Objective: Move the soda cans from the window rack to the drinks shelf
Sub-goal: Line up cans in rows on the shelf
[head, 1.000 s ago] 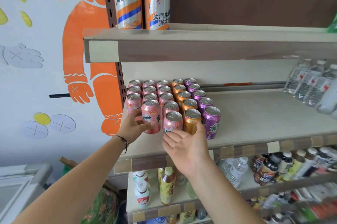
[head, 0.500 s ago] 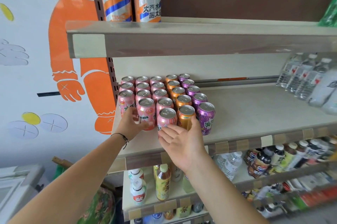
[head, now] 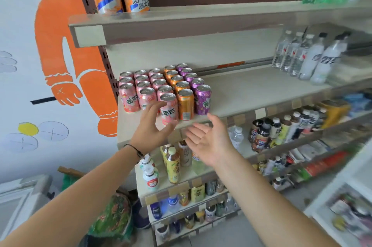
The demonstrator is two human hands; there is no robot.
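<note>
Left hand (head: pixel 150 126) overlaps front can (head: pixel 169 109) — contact unclear.

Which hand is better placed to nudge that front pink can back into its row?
Probably the left hand: its open fingers sit right at the front pink can. The right hand hangs open, lower and off to the side.

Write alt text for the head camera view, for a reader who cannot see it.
Two bare, open hands, left hand and right hand, hover empty in front of a beige shop shelf. On it stand neat rows of pink soda cans, orange soda cans and purple soda cans. Clear plastic water bottles stand at the shelf's right end.
</note>
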